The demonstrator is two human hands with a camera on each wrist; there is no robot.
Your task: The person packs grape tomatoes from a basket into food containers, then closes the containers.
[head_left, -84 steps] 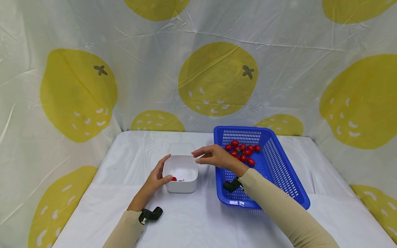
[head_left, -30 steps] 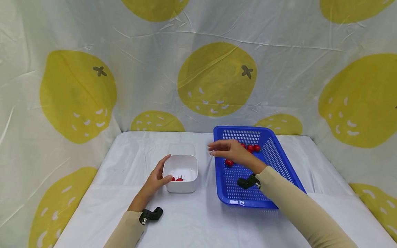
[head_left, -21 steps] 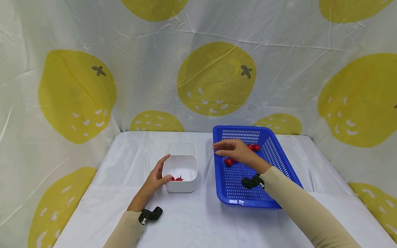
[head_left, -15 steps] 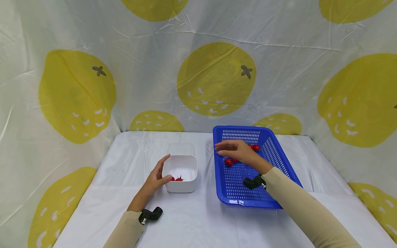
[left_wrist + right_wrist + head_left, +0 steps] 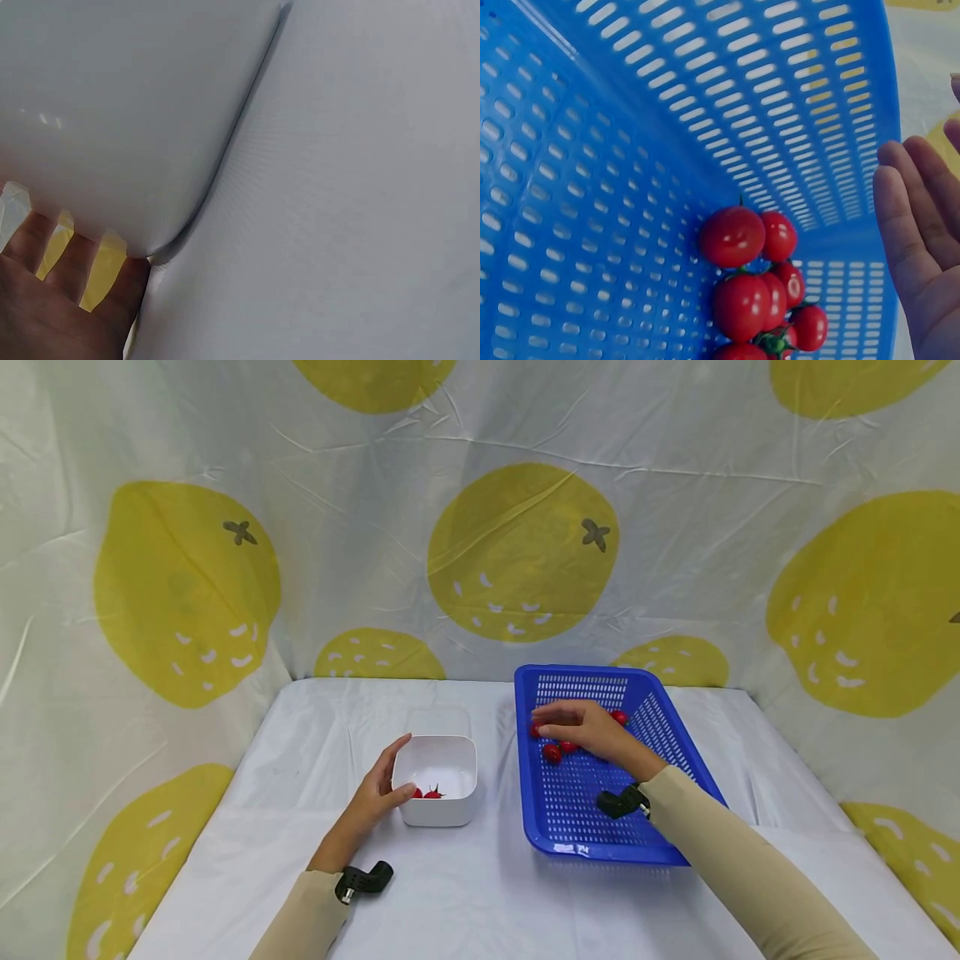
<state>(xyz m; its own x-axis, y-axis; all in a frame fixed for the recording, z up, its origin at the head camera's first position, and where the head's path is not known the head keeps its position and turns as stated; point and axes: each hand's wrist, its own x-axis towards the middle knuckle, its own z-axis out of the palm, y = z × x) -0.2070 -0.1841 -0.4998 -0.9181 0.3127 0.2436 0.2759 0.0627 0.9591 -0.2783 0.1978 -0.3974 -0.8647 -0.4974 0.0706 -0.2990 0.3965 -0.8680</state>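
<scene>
My left hand (image 5: 377,787) holds a white square container (image 5: 437,812) from its left side, thumb over the near rim and fingers along the outer wall. Inside it, red cherry tomatoes (image 5: 432,793) with a green stem show beside the thumb, partly hidden by the front wall. On the right, my right hand (image 5: 588,727) is over the blue perforated basket (image 5: 585,852), its fingers extended and nothing seen between them. Several cherry tomatoes (image 5: 739,306) lie together in the basket below that hand, which covers some of them in the head view.
Behind the white container lies a clear, flat, rounded-square piece (image 5: 438,720) resembling a lid. White cloth (image 5: 480,902) covers the table. A curtain with yellow fruit prints (image 5: 525,552) stands along the back and sides. Both wrists wear black cameras (image 5: 624,802).
My right hand has moved right from the white container to over the basket, most recently drifting slightly farther right. The tomatoes in the container show more clearly now. My left hand stays put.
</scene>
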